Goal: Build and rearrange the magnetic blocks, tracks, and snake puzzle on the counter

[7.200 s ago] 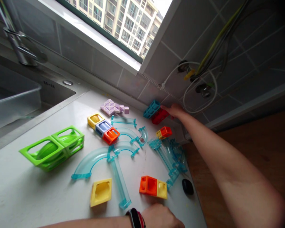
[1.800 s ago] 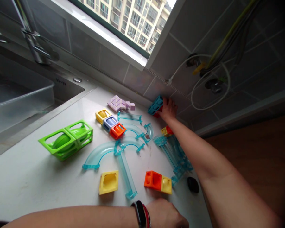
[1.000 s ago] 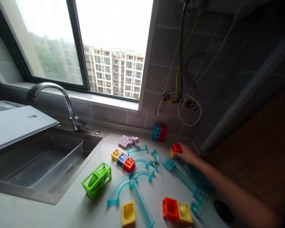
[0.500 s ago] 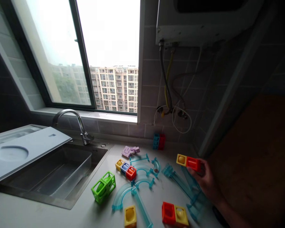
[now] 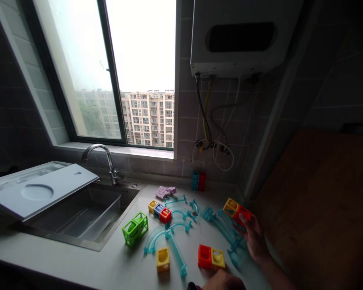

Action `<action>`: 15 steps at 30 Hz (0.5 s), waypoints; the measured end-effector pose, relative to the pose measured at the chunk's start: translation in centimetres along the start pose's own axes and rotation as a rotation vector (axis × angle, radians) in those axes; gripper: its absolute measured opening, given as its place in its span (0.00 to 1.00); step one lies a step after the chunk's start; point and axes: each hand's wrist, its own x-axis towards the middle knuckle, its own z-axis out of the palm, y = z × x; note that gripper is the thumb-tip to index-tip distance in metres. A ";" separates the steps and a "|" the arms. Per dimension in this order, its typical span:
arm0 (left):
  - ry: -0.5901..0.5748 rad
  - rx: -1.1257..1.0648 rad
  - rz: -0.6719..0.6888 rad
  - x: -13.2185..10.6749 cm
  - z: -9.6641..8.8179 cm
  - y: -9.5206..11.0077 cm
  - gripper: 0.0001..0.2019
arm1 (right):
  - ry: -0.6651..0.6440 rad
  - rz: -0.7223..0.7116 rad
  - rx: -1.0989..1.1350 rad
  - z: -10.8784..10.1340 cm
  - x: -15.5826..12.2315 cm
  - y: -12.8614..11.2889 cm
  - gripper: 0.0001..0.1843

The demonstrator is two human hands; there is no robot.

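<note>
My right hand (image 5: 254,237) is closed on the red end of a yellow-and-red pair of toy cube blocks (image 5: 230,207), held tilted above the counter. The yellow cube points away to the left. At the bottom edge, my left hand (image 5: 224,280) is close against another red-and-yellow block pair (image 5: 205,256); its fingers are hidden, so I cannot tell whether it grips the blocks. A single yellow cube (image 5: 163,259) stands to the left. Translucent blue track pieces (image 5: 176,254), straight and curved, lie across the counter.
Green cage blocks (image 5: 135,228) stand near the sink (image 5: 101,243). A yellow, blue and red block row (image 5: 159,211), purple pieces (image 5: 165,191) and blue-and-red blocks (image 5: 201,181) sit farther back. A white lid-like panel (image 5: 65,187) lies over the sink by the faucet (image 5: 110,163).
The view has shifted. My right hand has turned the yellow-and-red blocks from nearly level to tilted. More of my left hand has come into view beside the red-and-yellow pair.
</note>
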 end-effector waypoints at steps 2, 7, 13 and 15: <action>0.054 0.017 -0.004 0.5 0.6 -1.0 0.09 | -0.006 0.045 0.069 -0.1 -0.4 -0.1 0.26; 0.164 0.032 -0.006 1.1 1.8 -3.2 0.13 | -0.033 0.204 0.259 -1.9 -1.8 -0.5 0.27; 0.211 0.081 0.021 0.7 1.8 -3.2 0.16 | -0.035 0.402 0.392 -4.1 -3.8 -0.4 0.18; 0.229 0.081 0.020 0.6 1.8 -3.0 0.17 | -0.038 0.428 0.365 -4.1 -4.6 -0.5 0.20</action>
